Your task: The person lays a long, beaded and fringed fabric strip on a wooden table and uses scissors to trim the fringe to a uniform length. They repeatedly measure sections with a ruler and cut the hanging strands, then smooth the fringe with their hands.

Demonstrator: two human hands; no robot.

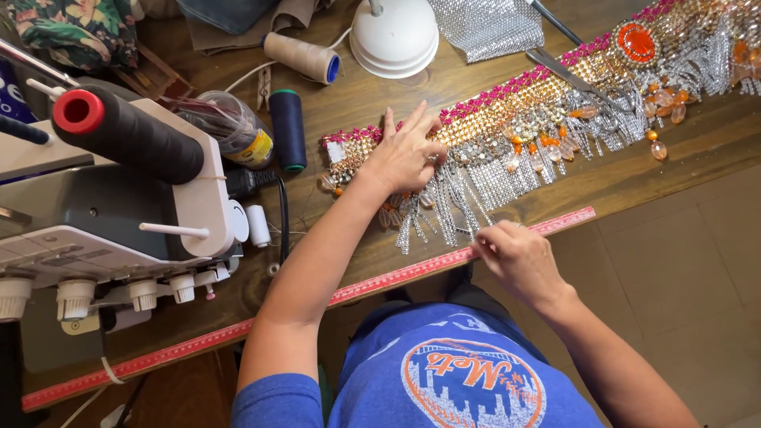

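Observation:
A long beaded band (547, 95) with pink, gold and silver rhinestones, orange beads and silver fringe lies across the wooden table (658, 170). My left hand (404, 150) presses flat on the band near its left end, fingers spread. My right hand (515, 254) is at the table's front edge, fingers pinched on a hanging strand of the silver fringe (464, 206) over the red measuring tape (380, 281) fixed along the edge.
A grey and white sewing machine (119, 222) with a black thread cone (131, 131) stands at the left. Dark blue (287, 131) and beige (303, 57) thread spools, a jar (234, 127), a white lamp base (394, 36), scissors (567, 67) and silver mesh (487, 28) lie behind.

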